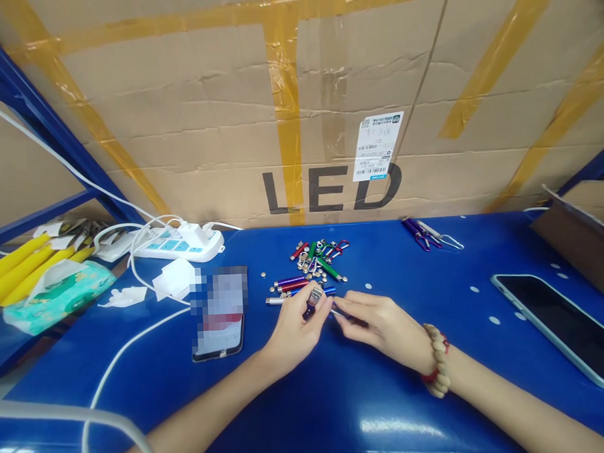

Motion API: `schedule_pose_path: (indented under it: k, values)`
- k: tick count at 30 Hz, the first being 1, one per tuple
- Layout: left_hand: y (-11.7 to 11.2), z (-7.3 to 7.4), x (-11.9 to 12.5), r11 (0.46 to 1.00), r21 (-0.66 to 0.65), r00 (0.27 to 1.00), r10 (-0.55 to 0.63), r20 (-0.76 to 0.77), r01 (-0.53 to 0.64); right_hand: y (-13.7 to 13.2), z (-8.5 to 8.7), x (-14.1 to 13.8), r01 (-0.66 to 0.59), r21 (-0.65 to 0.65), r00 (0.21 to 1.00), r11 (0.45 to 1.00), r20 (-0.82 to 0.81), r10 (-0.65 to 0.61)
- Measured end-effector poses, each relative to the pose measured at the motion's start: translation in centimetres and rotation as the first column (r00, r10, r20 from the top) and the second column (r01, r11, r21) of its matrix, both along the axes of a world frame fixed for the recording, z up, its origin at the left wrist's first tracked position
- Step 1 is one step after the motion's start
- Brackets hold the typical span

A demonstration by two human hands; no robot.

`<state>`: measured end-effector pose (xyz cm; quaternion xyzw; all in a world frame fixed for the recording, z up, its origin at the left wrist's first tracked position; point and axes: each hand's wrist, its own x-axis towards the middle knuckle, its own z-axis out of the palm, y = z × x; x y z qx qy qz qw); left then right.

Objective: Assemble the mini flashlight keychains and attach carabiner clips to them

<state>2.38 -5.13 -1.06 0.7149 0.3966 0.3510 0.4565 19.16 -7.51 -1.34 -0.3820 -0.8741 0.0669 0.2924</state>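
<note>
My left hand (297, 333) is closed around a small dark metal tube with a silver end (315, 295), perhaps a keychain flashlight. Close beside it, my right hand (386, 324) pinches a thin pale piece (339, 311) whose kind I cannot make out. The fingertips of both hands almost meet. Just beyond them lie a red tube (293, 286), a purple tube (290, 280) and a silver tube (273, 300), partly behind my left hand. Behind these is a heap of green tubes (328, 269), small carabiners (339, 247) and round silver discs like button cells (310, 275).
A phone (220, 343) lies left, another phone (561, 329) right. A power strip (173, 245), white cables and tissue pack (59, 294) occupy the left. More tubes with carabiners (427, 234) lie at the back right, near a brown box (577, 234). A large carton (202, 124) walls the back.
</note>
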Motion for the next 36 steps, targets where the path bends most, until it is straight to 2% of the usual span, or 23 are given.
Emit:
schedule_pose_path:
  k: [4, 9, 12, 15, 17, 23, 28, 36]
  values:
    - [0.0, -0.2, 0.0, 1.0, 0.03, 1.0, 0.002, -0.031, -0.001, -0.2, 0.0, -0.1, 0.014, -0.048, 0.999, 0.999, -0.042, -0.016]
    - [-0.1, 0.1, 0.1, 0.999, 0.03, 1.0, 0.011, 0.025, -0.012, 0.1, 0.2, 0.1, 0.04, -0.019, 0.995, 0.999, -0.095, -0.042]
    - [-0.4, 0.3, -0.1, 0.999, 0.029, 0.999, -0.015, 0.039, 0.014, 0.2, 0.6, 0.5, 0.126, 0.041, 0.979, 0.991, -0.168, -0.118]
    - [-0.5, 0.0, -0.3, 0.997, 0.066, 0.998, -0.03, -0.048, 0.033, 0.2, 0.9, 0.9, 0.241, 0.086, 0.951, 0.967, -0.219, -0.217]
    - [-0.5, -0.4, -0.3, 0.995, 0.087, 0.994, -0.027, -0.109, 0.037, 0.1, 0.9, 0.9, 0.269, 0.116, 0.945, 0.956, -0.222, -0.238]
    - [-0.2, -0.8, -0.3, 0.991, 0.119, 0.985, -0.044, -0.167, 0.064, 0.1, 0.1, 0.7, 0.243, 0.158, 0.958, 0.957, -0.193, -0.211]
    - [-0.3, -0.9, -0.2, 0.987, 0.143, 0.979, -0.045, -0.197, 0.074, 0.0, 0.3, 0.4, 0.184, 0.153, 0.975, 0.971, -0.154, -0.16]
    - [0.0, -0.9, -0.1, 0.993, 0.103, 0.994, 0.061, -0.087, -0.052, 0.1, 0.7, 0.6, 0.189, 0.112, 0.978, 0.976, -0.106, -0.177]
